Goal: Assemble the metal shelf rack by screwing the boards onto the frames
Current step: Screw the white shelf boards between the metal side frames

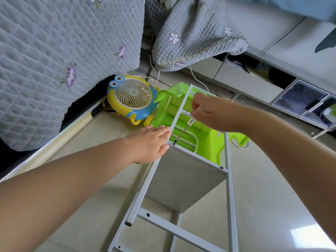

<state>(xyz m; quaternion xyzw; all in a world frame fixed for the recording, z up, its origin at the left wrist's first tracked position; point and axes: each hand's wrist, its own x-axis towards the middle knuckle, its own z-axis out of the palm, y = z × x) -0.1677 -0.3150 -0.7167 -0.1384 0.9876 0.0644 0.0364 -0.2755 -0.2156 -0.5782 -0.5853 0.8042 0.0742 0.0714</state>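
A grey metal frame [230,180] shaped like a ladder stands tilted over the floor, with a grey board [183,180] joined to it. My right hand [214,113] grips a clear-handled screwdriver [185,128] whose tip sits on a dark screw [175,142] at the board's left corner. Another screw [221,167] sits at the board's right corner. My left hand [151,142] presses flat against the frame's left rail, fingers straight, thumb by the corner.
A green plastic stool [203,140] lies under the frame's far end. A yellow and blue fan [131,99] stands by the bed's quilted grey cover [54,60]. White cables [156,75] trail on the tiled floor. Drawers [298,100] line the right.
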